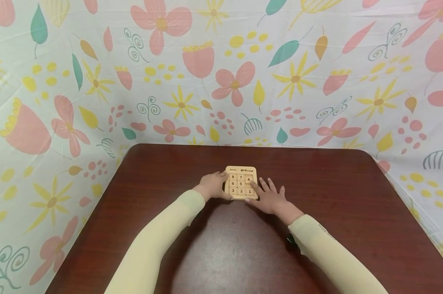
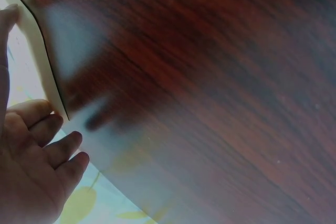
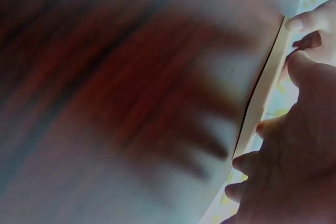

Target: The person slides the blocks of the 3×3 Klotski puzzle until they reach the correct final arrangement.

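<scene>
A small wooden number sliding puzzle (image 1: 237, 196) lies flat on the table, its tiles showing 8, 7, 4, then 6, 5 and a gap, then 3, 2, 1. The 4 tile (image 1: 248, 179) sits slightly lower than its row. My left hand (image 1: 212, 185) holds the puzzle's left side, thumb at the near corner and fingers along the edge. With its index fingertip my right hand (image 1: 271, 200) touches the board just beneath the 4, thumb at the near edge, other fingers spread off the right side. Both wrist views show the puzzle's side edge (image 2: 39, 56) and hide its tiles.
The dark reddish-brown wooden table (image 1: 221, 245) has rounded far corners and a glossy surface. A white cloth (image 1: 207, 102) printed with flowers and leaves hangs behind it and along both sides.
</scene>
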The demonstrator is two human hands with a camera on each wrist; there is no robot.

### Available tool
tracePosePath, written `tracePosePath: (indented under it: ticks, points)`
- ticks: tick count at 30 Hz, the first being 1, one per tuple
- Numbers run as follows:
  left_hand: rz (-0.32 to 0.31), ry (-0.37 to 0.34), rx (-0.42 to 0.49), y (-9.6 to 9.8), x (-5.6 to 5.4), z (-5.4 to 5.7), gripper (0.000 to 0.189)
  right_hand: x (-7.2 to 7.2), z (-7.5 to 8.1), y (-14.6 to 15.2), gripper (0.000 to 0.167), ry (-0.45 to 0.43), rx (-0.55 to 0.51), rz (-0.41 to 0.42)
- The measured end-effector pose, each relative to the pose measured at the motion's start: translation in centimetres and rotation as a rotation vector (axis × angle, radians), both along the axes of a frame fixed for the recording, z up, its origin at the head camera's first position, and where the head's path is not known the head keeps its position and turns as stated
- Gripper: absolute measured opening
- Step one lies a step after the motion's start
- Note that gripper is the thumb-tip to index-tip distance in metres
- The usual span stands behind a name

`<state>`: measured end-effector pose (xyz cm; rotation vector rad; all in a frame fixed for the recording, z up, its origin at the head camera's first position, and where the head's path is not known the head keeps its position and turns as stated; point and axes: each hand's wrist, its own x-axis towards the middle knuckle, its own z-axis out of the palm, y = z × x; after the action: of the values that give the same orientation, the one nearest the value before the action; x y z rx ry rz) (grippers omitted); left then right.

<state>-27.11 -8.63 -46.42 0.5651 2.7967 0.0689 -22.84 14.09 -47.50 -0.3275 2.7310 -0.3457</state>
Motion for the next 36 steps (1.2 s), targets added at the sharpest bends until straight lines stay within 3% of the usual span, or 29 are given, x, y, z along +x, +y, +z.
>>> tracePosePath:
  ticks: [36]
  points:
    - [0.014, -0.025, 0.023, -0.03, -0.15, -0.11, 0.100, -0.96, 0.26, -0.22, 0.080, 0.001, -0.012, -0.003]
